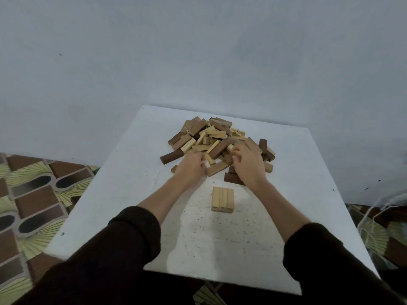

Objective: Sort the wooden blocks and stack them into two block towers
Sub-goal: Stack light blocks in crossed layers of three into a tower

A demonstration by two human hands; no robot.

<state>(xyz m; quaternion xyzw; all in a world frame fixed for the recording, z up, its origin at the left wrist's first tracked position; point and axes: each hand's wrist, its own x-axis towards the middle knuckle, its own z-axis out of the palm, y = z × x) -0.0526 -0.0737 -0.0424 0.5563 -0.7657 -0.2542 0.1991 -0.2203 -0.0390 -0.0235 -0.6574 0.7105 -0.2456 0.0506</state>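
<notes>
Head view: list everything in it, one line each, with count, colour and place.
pile: one, too many blocks to count, light and dark brown mixed, far middle of the table
stack: one, light blocks side by side, near the pile on the person's side
table: one, white, speckled, centre
wall: grey-blue, behind the table
floor: patterned brown, green and grey, left and right of the table
sleeves: two, black, bottom
left hand: fingers curled at the pile's near edge
right hand: fingers curled into the pile
</notes>
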